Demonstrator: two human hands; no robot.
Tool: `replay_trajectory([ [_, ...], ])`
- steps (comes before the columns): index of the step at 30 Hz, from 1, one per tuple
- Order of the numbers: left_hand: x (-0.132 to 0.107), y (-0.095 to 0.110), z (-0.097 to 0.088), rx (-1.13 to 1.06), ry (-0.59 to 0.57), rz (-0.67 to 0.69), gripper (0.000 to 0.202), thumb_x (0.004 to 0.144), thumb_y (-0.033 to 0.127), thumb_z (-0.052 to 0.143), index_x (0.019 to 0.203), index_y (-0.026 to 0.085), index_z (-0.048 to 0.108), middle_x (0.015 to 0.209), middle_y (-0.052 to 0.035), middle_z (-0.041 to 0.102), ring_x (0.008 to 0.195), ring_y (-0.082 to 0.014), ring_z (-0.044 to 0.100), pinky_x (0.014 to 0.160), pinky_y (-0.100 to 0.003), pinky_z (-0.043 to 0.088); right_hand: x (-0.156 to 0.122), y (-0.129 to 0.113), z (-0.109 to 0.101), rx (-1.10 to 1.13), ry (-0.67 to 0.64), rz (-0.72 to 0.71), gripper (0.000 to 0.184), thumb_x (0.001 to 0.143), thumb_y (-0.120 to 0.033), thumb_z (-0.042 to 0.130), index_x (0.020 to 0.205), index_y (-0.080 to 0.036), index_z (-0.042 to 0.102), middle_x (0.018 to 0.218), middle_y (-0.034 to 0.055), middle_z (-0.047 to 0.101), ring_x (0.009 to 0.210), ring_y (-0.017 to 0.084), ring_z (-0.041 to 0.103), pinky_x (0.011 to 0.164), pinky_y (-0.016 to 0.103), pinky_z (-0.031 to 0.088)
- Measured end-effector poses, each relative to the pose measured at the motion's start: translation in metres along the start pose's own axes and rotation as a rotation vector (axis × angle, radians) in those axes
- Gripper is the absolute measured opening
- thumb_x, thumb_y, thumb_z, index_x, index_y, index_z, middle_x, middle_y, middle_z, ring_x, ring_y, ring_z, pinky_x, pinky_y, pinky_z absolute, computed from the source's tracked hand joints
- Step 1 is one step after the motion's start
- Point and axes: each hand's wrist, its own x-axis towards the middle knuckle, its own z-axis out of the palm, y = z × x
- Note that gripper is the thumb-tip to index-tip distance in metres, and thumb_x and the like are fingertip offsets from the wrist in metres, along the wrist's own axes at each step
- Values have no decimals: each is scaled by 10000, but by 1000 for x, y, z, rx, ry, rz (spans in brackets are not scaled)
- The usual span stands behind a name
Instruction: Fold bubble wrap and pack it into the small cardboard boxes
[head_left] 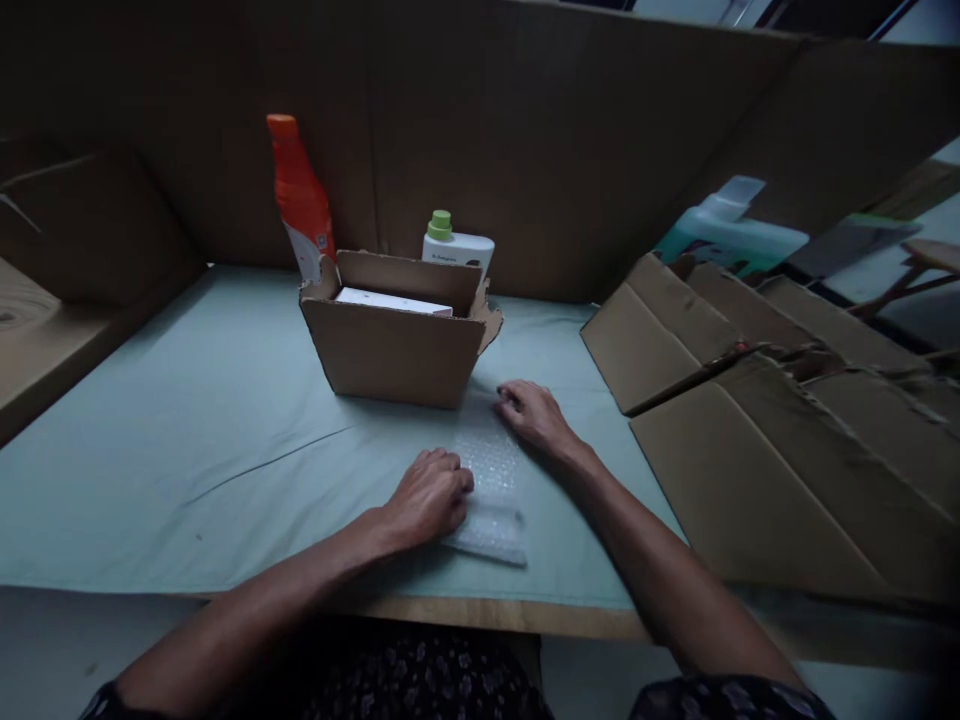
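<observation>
My left hand lies curled on the near half of the bubble wrap, knuckles up, fingers bent onto the sheet. Whether they pinch a fold or only press, I cannot tell. My right hand lies flat and released on the far corner of the wrap, fingertips just short of the box. The wrap lies on the cloth that covers the worktop, between me and the box, its near end doubled over close to the worktop's edge.

The risks, as I judge them: the wrap is light and slick, and the cloth beneath looks loose. A push from either hand could slide sheet and cloth together and bunch the crease that runs across the cloth. The near end sits close to the edge, so a pull toward me could drag it off.

My right hand is just beside the box, which stands open with a white pack inside and torn flaps. A nudge could shove it into the white bottle and the orange bottle right behind it, and the tall orange one looks likelier to topple.

The flat cardboard to my right lies near my forearm, where an elbow swing could catch it. The light is dim, which makes the clear wrap hard to see
</observation>
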Motion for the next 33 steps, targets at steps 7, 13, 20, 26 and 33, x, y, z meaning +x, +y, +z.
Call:
replay_trajectory([
  [7,-91,-45,-43,-12,561,171,163,882,79,523,945,211,595,1235,-112,638,1217,-260,563,971,-448,512,-85,0,-32,425,210,81,173,837,-383,612,834,-216,569,801,19,635,733,179,601,685,294,479],
  [13,-152,-126,-42,270,494,-96,305,903,86,442,950,243,699,1349,-101,632,1354,-319,492,1046,-552,470,-116,-33,5,348,155,115,156,864,-361,577,935,-222,581,799,29,661,702,197,619,657,316,487],
  [20,-188,-164,-60,10,309,-297,517,849,186,451,1325,310,609,1498,-78,523,1328,-320,534,1028,-531,510,-107,-15,0,-111,166,-23,461,879,-517,580,1220,-209,604,1061,139,718,942,331,671,828,472,466],
  [26,-100,-160,-92,-602,617,-488,783,836,440,621,1514,168,339,1495,-195,490,1322,-342,526,1066,-549,471,-33,-38,-5,205,147,-28,662,871,-569,598,1403,-191,486,1307,175,638,1081,332,654,846,476,525],
  [33,-16,-157,-72,-749,647,-386,525,861,244,534,1377,151,496,1293,-137,641,1144,-276,612,1013,-503,503,47,-49,24,450,57,23,485,841,-494,598,1197,-166,585,1040,141,722,788,261,676,666,417,564],
])
